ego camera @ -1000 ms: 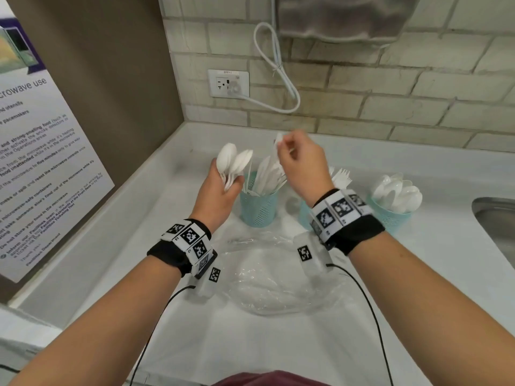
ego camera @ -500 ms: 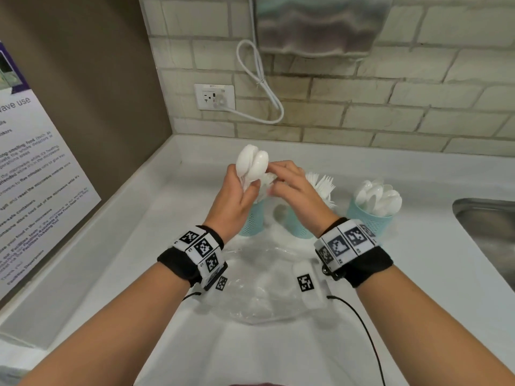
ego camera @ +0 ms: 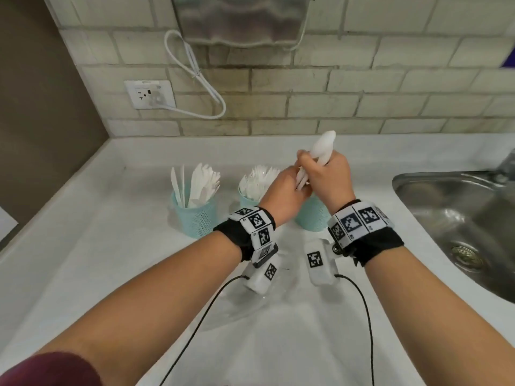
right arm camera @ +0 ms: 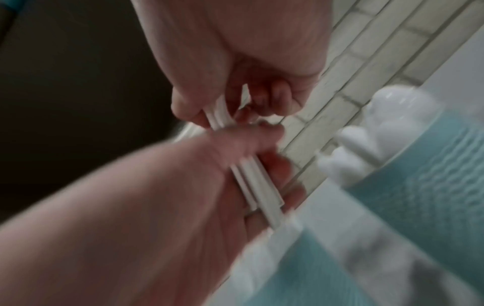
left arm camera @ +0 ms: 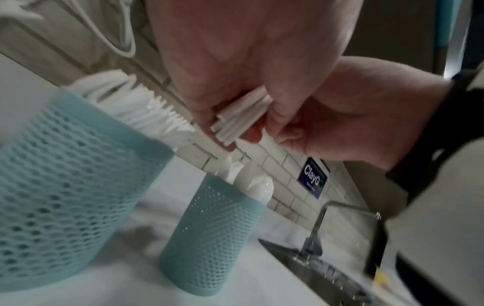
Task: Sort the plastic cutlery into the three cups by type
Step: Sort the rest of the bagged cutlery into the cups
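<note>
Both hands hold one bunch of white plastic spoons (ego camera: 324, 146) by the handles, bowls pointing up. My right hand (ego camera: 320, 169) grips the handles higher up; my left hand (ego camera: 291, 183) grips them lower down. In the left wrist view the handle ends (left arm camera: 239, 117) stick out between my fingers. The bunch is above the right teal cup (ego camera: 310, 217), which holds spoons (left arm camera: 255, 184) and is mostly hidden behind my hands. The left cup (ego camera: 195, 218) holds knives. The middle cup (ego camera: 246, 200) holds forks (ego camera: 259, 179).
A steel sink (ego camera: 457, 215) with a tap (left arm camera: 318, 223) lies just right of the cups. A clear plastic bag (ego camera: 245, 307) lies on the white counter (ego camera: 97, 260) under my wrists. A tiled wall with an outlet (ego camera: 150, 94) and a white cord stands behind.
My right hand let go of a piece at the left cup and joined the left hand on the spoons. Both hands then carried the bunch right, over the spoon cup.
</note>
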`<state>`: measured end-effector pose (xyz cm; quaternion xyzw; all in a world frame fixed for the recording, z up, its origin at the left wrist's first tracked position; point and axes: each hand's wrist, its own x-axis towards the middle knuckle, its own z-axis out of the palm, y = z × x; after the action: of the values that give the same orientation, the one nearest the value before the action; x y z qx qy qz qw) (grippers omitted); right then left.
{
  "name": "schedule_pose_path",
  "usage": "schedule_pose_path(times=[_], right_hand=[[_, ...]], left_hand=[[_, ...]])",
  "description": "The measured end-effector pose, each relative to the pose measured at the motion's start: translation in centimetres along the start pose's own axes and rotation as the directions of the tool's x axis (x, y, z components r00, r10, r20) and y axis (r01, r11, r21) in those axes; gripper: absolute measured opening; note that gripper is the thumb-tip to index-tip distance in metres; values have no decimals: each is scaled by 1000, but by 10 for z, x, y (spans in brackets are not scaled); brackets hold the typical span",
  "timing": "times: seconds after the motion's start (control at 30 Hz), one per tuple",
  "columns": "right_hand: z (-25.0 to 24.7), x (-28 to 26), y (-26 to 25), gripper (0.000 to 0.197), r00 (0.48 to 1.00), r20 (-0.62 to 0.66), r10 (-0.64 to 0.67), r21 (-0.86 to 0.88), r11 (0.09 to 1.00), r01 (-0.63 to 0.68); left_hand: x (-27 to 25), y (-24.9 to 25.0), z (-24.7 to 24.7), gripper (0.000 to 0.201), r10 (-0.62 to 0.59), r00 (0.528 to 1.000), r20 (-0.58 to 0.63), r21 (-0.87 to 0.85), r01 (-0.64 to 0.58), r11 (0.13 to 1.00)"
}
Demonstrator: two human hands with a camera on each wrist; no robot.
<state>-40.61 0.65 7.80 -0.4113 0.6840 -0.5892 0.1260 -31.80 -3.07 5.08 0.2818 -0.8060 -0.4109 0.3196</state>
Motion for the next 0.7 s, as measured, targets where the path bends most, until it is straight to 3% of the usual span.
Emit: schedule_pose_path(times=[0.03, 0.1, 0.17, 0.3, 0.47, 0.57, 0.7], right_hand=[[-9, 6, 3, 31, 999, -40, 17, -19, 1000, -18], [-25, 19, 11, 28, 989, -136, 52, -38, 998, -57], [-37, 26, 20, 23, 974, -199, 110, -1, 994, -112], [-50, 33, 35, 23, 959, -193, 209, 19, 978, -209], [-55, 41, 48, 29, 945, -276, 177, 23, 984, -177], [-46, 38, 50, 30, 983, -153, 98, -163, 979, -123], [-33, 29, 53, 34, 996, 69, 56, -454, 891, -18]], left_hand=[[4, -3, 5, 25, -33, 998, 51, 164, 24, 986], [8, -11, 14, 38, -49, 991, 125, 575, -32, 817], [9, -19, 21, 47, -1, 985, 172, 721, -125, 682], [10, -27, 28, 41, 62, 984, 166, 777, -169, 607], [12, -32, 32, 30, 90, 988, 127, 760, -155, 631], [11, -34, 33, 29, 108, 987, 120, 766, -161, 622], [10, -37, 33, 34, 154, 985, 82, 778, -160, 608]])
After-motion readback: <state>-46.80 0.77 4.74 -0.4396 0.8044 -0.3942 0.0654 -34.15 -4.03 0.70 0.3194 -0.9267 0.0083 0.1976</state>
